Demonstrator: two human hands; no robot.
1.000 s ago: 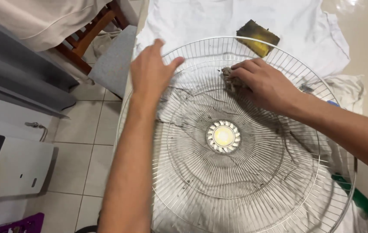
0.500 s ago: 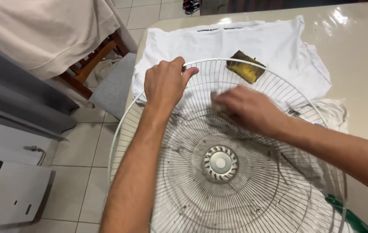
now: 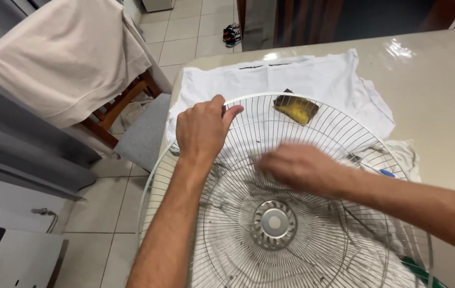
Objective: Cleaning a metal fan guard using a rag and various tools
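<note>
Gripping the fan grille [image 3: 302, 250] rim, the left hand [image 3: 202, 129] steadies it; right hand [image 3: 297, 168] blurred, grip unclear.

Dusty white wire fan grille [image 3: 313, 250], flat on table.

The fan grille [image 3: 313, 250] lies on the cloth [image 3: 313, 80] (sponge [image 3: 295, 108] beneath) atop the table [image 3: 441, 85].

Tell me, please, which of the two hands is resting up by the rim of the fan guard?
The left hand: it lies over the white rim of the fan guard, while the blurred right hand sits further in, over the wires toward the hub.
</note>
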